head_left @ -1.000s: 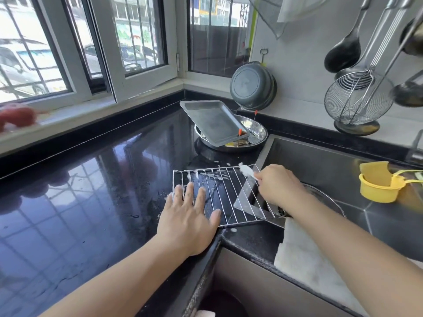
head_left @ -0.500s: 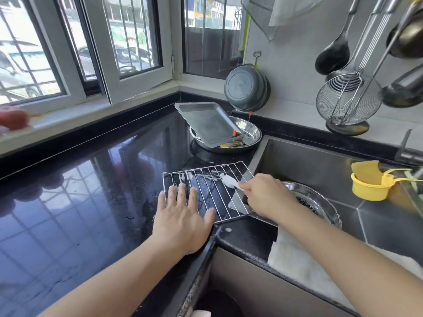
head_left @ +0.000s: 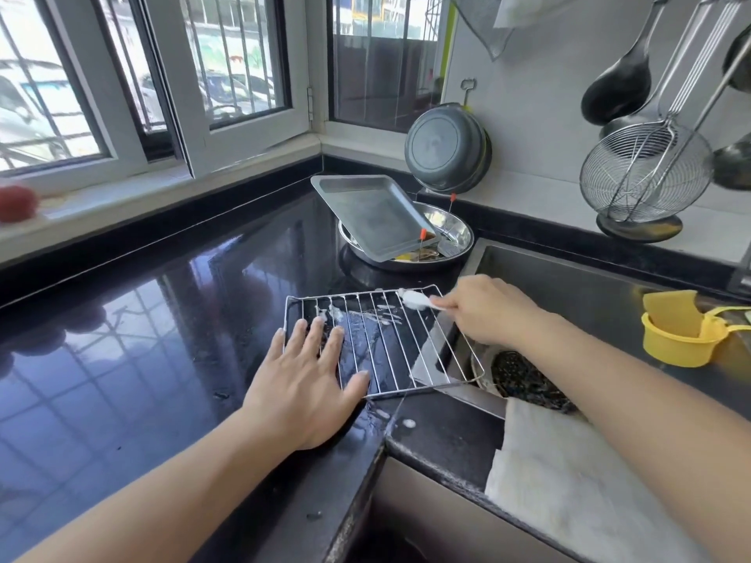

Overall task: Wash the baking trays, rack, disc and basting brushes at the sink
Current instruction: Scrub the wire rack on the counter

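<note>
A wire rack [head_left: 390, 343] lies flat on the black counter, its right end hanging over the sink [head_left: 589, 290]. My left hand [head_left: 309, 375] presses it down with straight, spread fingers at its near left corner. My right hand [head_left: 487, 310] grips a small soapy white brush [head_left: 414, 299] whose head touches the rack's far right bars. Suds streak the wires. Behind, a grey baking tray [head_left: 365, 213] leans tilted in a round steel pan [head_left: 459, 237] with red-tipped basting brushes [head_left: 422, 237].
A dark pan [head_left: 447, 148] leans on the wall. Ladles and a wire skimmer [head_left: 646, 172] hang at right. A yellow cup with a sponge [head_left: 678, 331] sits in the sink; a white cloth [head_left: 569, 481] drapes its front edge. Glossy counter stretches left.
The brush head has moved from the middle of the rack back toward its far right corner. My left hand stays flat on the rack. The camera has shifted slightly.
</note>
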`<move>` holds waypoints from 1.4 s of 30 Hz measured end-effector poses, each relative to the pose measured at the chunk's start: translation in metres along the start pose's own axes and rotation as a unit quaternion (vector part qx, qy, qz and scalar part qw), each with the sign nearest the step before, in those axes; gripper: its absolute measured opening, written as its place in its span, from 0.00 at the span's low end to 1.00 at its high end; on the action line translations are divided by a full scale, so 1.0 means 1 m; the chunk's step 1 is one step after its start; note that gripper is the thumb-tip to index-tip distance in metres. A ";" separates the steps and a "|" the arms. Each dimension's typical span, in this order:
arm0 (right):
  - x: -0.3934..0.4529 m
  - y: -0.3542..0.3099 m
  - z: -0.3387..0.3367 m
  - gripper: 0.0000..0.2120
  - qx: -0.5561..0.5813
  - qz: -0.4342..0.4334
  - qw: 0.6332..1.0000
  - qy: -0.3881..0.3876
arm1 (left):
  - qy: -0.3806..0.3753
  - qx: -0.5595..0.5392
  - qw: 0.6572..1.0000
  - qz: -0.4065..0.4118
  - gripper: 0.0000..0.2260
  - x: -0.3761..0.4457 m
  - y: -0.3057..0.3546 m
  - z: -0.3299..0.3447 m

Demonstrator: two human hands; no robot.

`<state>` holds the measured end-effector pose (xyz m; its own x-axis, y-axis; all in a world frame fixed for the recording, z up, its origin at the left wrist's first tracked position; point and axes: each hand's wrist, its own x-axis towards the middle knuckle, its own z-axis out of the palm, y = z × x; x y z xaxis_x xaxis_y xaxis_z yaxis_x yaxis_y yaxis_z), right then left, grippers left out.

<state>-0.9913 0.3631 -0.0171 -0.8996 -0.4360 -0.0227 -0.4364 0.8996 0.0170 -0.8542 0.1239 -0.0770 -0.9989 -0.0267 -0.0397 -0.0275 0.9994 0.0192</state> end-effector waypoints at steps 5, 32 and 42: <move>0.022 0.007 0.001 0.15 0.015 -0.003 1.000 -0.007 | 0.002 0.004 1.000 -0.002 0.39 -0.001 -0.001 0.002; -0.074 0.028 -0.002 0.14 0.047 -0.135 0.986 -0.084 | 0.012 0.010 1.000 -0.004 0.39 0.004 0.002 0.004; 0.024 -0.008 0.003 0.18 -0.011 -0.012 1.000 0.016 | 0.021 0.001 1.000 -0.003 0.39 -0.001 0.003 0.001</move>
<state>-1.0091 0.3456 -0.0204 -0.8891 -0.4577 0.0091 -0.4570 0.8886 0.0395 -0.8537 0.1272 -0.0778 -0.9994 -0.0334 0.0024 -0.0334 0.9993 0.0163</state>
